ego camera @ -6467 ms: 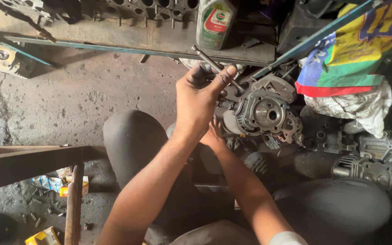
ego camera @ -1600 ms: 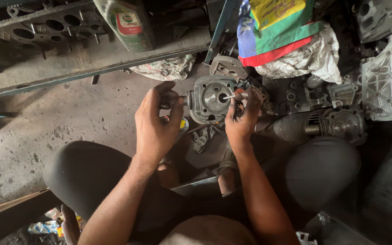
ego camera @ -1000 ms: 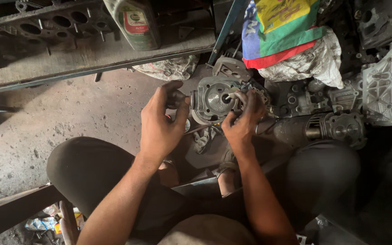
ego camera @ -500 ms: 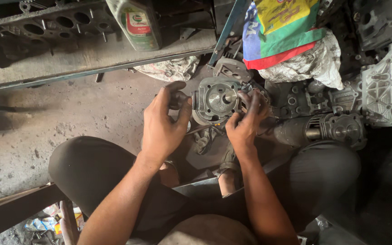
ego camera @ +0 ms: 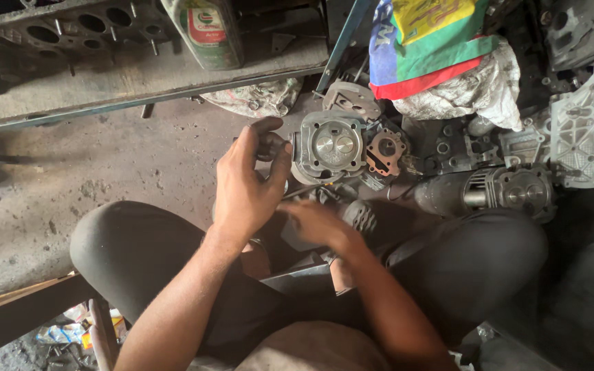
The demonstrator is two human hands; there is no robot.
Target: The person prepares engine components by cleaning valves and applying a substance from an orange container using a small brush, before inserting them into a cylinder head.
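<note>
The grey metal cylinder head (ego camera: pixel 329 145), valves showing, is steadied on the floor by the half-curled left hand (ego camera: pixel 249 182); the blurred right hand (ego camera: pixel 314 221), grip unclear, should be kept low and steady.

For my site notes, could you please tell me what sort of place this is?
Most likely a small engine repair workshop. A grey cylinder head stands on the stained concrete floor, more engine castings lie beside it, and a green oil bottle stands on a shelf.
</note>
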